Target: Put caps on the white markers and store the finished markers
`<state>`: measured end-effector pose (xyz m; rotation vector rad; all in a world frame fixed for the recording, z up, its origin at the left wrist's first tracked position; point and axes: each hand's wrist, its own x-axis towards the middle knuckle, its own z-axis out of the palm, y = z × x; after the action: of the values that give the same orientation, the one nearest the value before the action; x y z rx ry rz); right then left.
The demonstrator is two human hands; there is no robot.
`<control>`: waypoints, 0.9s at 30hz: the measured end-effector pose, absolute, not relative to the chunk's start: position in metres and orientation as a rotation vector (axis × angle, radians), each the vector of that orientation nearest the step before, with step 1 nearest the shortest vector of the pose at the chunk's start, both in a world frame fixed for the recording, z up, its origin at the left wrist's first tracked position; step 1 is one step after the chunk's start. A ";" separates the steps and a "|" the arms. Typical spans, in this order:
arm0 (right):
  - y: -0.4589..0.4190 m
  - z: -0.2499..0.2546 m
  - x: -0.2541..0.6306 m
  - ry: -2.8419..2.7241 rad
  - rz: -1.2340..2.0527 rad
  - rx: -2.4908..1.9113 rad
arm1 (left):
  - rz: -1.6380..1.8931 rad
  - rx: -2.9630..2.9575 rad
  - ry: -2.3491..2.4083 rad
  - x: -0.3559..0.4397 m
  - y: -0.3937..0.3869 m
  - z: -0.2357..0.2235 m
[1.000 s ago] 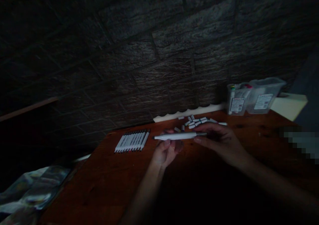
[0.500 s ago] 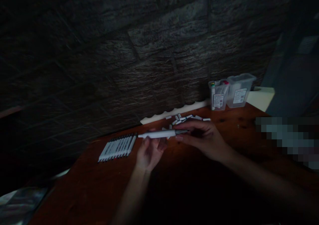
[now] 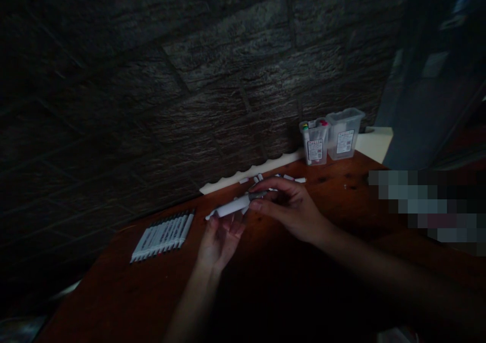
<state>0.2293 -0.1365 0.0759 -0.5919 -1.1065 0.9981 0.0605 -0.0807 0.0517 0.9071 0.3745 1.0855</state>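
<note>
A white marker pen (image 3: 232, 207) with a grey end is held between my two hands above the table. My left hand (image 3: 220, 239) is closed on its white barrel from below, the thumb near the left end. My right hand (image 3: 292, 206) pinches the grey end between thumb and fingers. Left of the hands, a row of white markers with dark ends (image 3: 163, 235) lies side by side on the table. Behind my right hand several small white caps or short pieces (image 3: 295, 179) lie scattered, partly hidden by the fingers.
Two clear plastic containers (image 3: 343, 135) with labels stand at the back right, the left one holding a few coloured items. A white wavy-edged strip (image 3: 250, 172) runs along the dark stone wall (image 3: 228, 90). The wooden table (image 3: 114, 292) has its left edge in view.
The camera view has shifted, so the table things appear further left. The marker now tilts more, its left end lower, and my right fingers have closed further over its grey end.
</note>
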 end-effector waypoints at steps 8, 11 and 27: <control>-0.135 0.075 0.229 -1.088 0.980 -0.617 | 1.078 0.887 0.392 0.061 -0.081 0.052; -0.134 0.073 0.229 -1.095 0.973 -0.645 | 1.071 0.868 0.414 0.062 -0.082 0.051; -0.130 0.066 0.230 -1.177 0.939 -0.712 | 1.277 0.839 0.433 0.063 -0.079 0.059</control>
<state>0.2296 -0.1299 0.0656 -0.7124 -1.1774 0.9393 0.0634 -0.0795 0.0593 0.8385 0.4328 1.2770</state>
